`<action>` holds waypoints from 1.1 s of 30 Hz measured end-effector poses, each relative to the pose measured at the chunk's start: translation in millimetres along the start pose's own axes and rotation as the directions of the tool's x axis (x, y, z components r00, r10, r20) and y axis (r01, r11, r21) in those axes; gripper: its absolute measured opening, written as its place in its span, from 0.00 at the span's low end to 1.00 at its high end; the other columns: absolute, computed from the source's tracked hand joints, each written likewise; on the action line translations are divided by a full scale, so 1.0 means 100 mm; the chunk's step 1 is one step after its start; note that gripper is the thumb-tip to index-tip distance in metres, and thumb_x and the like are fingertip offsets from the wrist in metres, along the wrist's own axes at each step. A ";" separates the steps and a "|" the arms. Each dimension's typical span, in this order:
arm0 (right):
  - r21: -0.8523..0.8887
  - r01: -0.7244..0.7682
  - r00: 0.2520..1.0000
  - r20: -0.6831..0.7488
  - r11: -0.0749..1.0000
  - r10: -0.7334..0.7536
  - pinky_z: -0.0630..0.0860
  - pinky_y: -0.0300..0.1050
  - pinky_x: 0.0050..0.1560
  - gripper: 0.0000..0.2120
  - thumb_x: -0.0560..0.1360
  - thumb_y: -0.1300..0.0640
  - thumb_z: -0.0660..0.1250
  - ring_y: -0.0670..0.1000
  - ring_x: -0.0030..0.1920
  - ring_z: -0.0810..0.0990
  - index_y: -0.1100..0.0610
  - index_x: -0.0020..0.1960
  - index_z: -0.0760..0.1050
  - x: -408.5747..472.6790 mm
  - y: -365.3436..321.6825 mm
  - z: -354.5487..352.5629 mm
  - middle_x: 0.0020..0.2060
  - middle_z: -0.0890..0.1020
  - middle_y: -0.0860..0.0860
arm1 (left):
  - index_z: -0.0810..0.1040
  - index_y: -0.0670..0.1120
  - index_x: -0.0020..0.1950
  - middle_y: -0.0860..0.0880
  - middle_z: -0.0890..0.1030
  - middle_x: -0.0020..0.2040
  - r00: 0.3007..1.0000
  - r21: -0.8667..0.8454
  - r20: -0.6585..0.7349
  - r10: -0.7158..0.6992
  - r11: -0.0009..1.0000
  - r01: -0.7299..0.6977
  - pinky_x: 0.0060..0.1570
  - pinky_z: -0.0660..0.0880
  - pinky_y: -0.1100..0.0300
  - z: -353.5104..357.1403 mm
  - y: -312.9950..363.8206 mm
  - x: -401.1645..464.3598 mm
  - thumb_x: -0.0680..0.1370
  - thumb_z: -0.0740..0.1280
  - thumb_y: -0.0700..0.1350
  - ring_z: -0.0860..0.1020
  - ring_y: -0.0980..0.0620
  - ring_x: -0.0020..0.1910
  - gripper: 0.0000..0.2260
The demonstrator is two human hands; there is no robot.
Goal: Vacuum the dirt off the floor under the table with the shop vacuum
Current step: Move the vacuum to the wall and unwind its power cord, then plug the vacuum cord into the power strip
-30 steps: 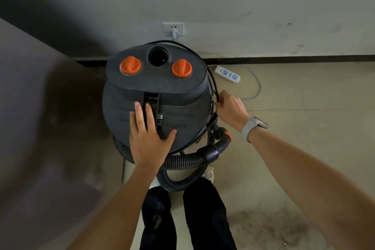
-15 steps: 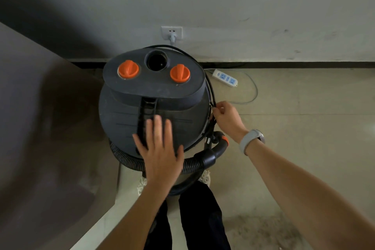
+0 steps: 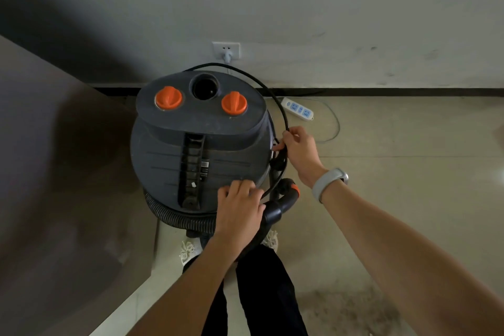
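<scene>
Dark grey plastic is filling the middle of the view: the vacuum [image 3: 200,144] is standing on the tiled floor [image 3: 395,172] just before the wall [image 3: 300,8], close against the person's legs, with a brown table [image 3: 54,172] beside it on the left. The right hand [image 3: 298,151] is pinching the black cord [image 3: 272,90] at the vacuum's right side, thumb and forefinger closing together on it while the other fingers are curling loosely behind. The cord is arching up from that grip and over the back of the lid. The left hand [image 3: 241,207] is resting on the near right edge of the lid, fingers bent and close together; it seems to be touching the cord's lower run there, though whether it is gripping it cannot be told. A ribbed hose [image 3: 174,217] is wrapping around the base below that hand. Two orange knobs [image 3: 168,97] are sitting on the lid. A white power strip [image 3: 298,109] is lying on the floor near the wall socket [image 3: 226,50]. Dirt [image 3: 354,314] is showing on the floor at lower right.
</scene>
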State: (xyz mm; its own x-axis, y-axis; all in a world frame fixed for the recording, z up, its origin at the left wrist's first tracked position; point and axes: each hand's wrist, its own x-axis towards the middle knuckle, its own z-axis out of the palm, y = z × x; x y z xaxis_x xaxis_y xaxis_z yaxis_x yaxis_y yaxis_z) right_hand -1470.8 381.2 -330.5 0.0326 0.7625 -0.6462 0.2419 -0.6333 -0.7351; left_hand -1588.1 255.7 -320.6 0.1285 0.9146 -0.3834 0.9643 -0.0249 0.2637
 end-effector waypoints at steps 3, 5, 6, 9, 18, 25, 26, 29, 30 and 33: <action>-0.061 0.030 1.000 0.005 0.998 -0.030 0.76 0.43 0.43 0.08 0.81 0.59 0.55 0.50 0.40 0.78 0.58 0.59 0.68 -0.02 -0.24 0.06 0.37 0.76 0.52 | 0.65 0.53 0.72 0.51 0.68 0.66 0.985 -0.029 0.174 0.011 1.000 -0.006 0.64 0.61 0.52 -0.13 -0.06 0.01 0.81 0.58 0.52 0.64 0.49 0.67 0.19; -0.114 0.084 0.996 0.004 0.990 -0.085 0.78 0.49 0.50 0.05 0.80 0.60 0.56 0.51 0.41 0.78 0.56 0.55 0.68 0.00 -0.40 0.12 0.37 0.78 0.53 | 0.65 0.53 0.72 0.51 0.69 0.66 0.975 -0.045 0.216 0.056 0.998 -0.047 0.63 0.60 0.51 -0.23 -0.04 0.01 0.82 0.56 0.50 0.64 0.48 0.67 0.18; -0.119 0.114 0.993 0.008 0.986 -0.114 0.78 0.50 0.51 0.04 0.80 0.60 0.56 0.52 0.41 0.79 0.56 0.54 0.68 0.00 -0.49 0.16 0.37 0.79 0.53 | 0.67 0.53 0.70 0.50 0.71 0.65 0.973 -0.042 0.211 0.089 0.996 -0.082 0.62 0.60 0.51 -0.27 -0.03 0.00 0.82 0.55 0.48 0.65 0.48 0.66 0.16; -0.080 0.172 0.984 0.051 0.982 -0.168 0.77 0.47 0.43 0.03 0.81 0.60 0.57 0.50 0.34 0.79 0.56 0.54 0.67 -0.01 -0.73 0.28 0.31 0.80 0.50 | 0.70 0.51 0.69 0.50 0.75 0.62 0.989 -0.046 0.111 0.099 0.994 -0.095 0.59 0.61 0.53 -0.31 -0.07 -0.06 0.82 0.54 0.45 0.69 0.49 0.63 0.16; -0.118 0.305 0.951 0.088 0.945 -0.296 0.72 0.38 0.35 0.07 0.80 0.64 0.55 0.45 0.28 0.70 0.58 0.54 0.72 -0.46 -0.86 0.62 0.29 0.72 0.51 | 0.64 0.47 0.73 0.47 0.68 0.68 0.956 -0.356 -0.214 -0.203 0.927 0.117 0.63 0.67 0.55 -0.62 -0.71 -0.41 0.79 0.62 0.46 0.69 0.49 0.66 0.22; -0.229 0.584 0.767 0.470 0.779 -0.437 0.69 0.31 0.39 0.09 0.80 0.66 0.56 0.38 0.30 0.71 0.56 0.51 0.74 -1.07 -0.92 1.12 0.30 0.72 0.46 | 0.49 0.41 0.77 0.38 0.50 0.77 0.745 -0.563 -0.403 -0.531 0.786 0.256 0.72 0.56 0.45 -1.16 -1.43 -0.74 0.75 0.69 0.40 0.53 0.38 0.75 0.38; -0.250 0.599 0.754 0.498 0.761 -0.430 0.69 0.31 0.39 0.10 0.80 0.66 0.57 0.38 0.30 0.72 0.56 0.51 0.74 -1.18 -0.89 1.10 0.30 0.72 0.45 | 0.49 0.41 0.77 0.37 0.49 0.77 0.738 -0.541 -0.421 -0.527 0.799 0.262 0.72 0.56 0.43 -1.22 -1.49 -0.80 0.75 0.70 0.42 0.52 0.37 0.75 0.38; -0.329 0.575 0.776 0.510 0.749 -0.371 0.69 0.30 0.41 0.10 0.80 0.64 0.56 0.41 0.34 0.72 0.59 0.55 0.76 -1.46 -0.82 0.91 0.34 0.74 0.45 | 0.61 0.45 0.75 0.37 0.55 0.76 0.778 -0.375 -0.446 -0.443 0.882 0.287 0.68 0.52 0.35 -1.35 -1.57 -0.92 0.76 0.69 0.49 0.51 0.33 0.74 0.31; -0.349 0.567 0.788 0.495 0.747 -0.366 0.69 0.29 0.42 0.11 0.80 0.64 0.57 0.41 0.36 0.72 0.60 0.56 0.76 -1.52 -0.80 0.81 0.36 0.75 0.47 | 0.70 0.45 0.70 0.38 0.61 0.74 0.808 -0.310 -0.442 -0.391 0.911 0.271 0.67 0.50 0.34 -1.36 -1.56 -0.93 0.75 0.69 0.50 0.52 0.32 0.74 0.25; -0.412 0.566 0.818 0.389 0.715 -0.424 0.67 0.30 0.43 0.10 0.79 0.65 0.58 0.44 0.41 0.73 0.62 0.55 0.77 -1.66 -0.75 0.46 0.43 0.76 0.49 | 0.82 0.45 0.47 0.45 0.81 0.52 0.922 -0.294 -0.318 -0.220 0.948 0.125 0.67 0.58 0.42 -1.41 -1.42 -0.95 0.74 0.68 0.52 0.73 0.40 0.63 0.11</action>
State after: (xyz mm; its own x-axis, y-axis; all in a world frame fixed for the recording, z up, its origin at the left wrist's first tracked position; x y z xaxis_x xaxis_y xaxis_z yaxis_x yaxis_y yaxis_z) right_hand -1539.3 295.7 -177.6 -0.4532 0.8404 -0.2971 0.5904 0.0333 -0.8064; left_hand -1770.2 229.7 -196.6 -0.1675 0.9772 -0.1301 0.8619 0.2092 0.4619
